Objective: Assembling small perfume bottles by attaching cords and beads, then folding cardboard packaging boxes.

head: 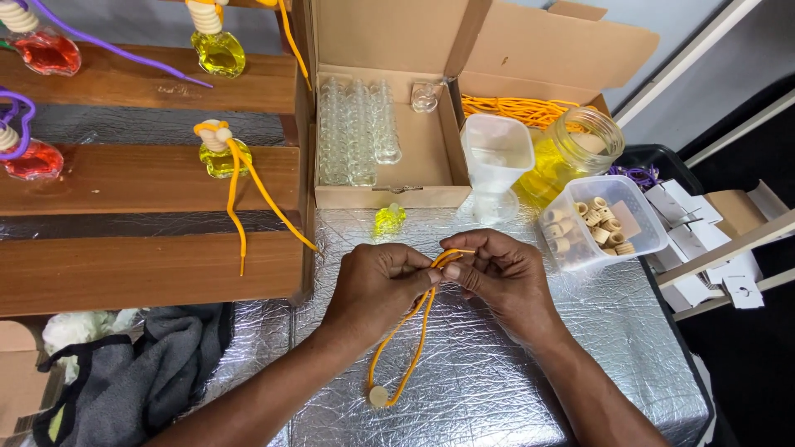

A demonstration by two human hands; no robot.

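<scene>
Seen from above, two bare hands meet over a worktop (497,389) covered in crinkled silver foil. The left hand (377,285) and the right hand (505,277) are both pinched shut on the top of an orange cord (414,331), fingertips nearly touching. The cord hangs as a loop toward the near edge, where a pale wooden bead (378,396) rests on the foil.

Just beyond the hands, toward the far edge, a small bottle (390,218) of yellow liquid stands without a cap. Behind it is an open cardboard box (431,157) holding rows of empty glass bottles. To the right stand a white funnel (497,157), a jar (580,149) of yellow liquid and a clear tub (609,219) of wooden caps. On the left, wooden steps (149,165) carry finished bottles, red and yellow, with cords.

Risks, as I judge them: the uncapped bottle sits close to the knuckles, so a forward nudge could tip it and spill liquid across the foil. The bead could slide off the cord ends if the pinch loosens. The trailing loop could snag and drag.
</scene>
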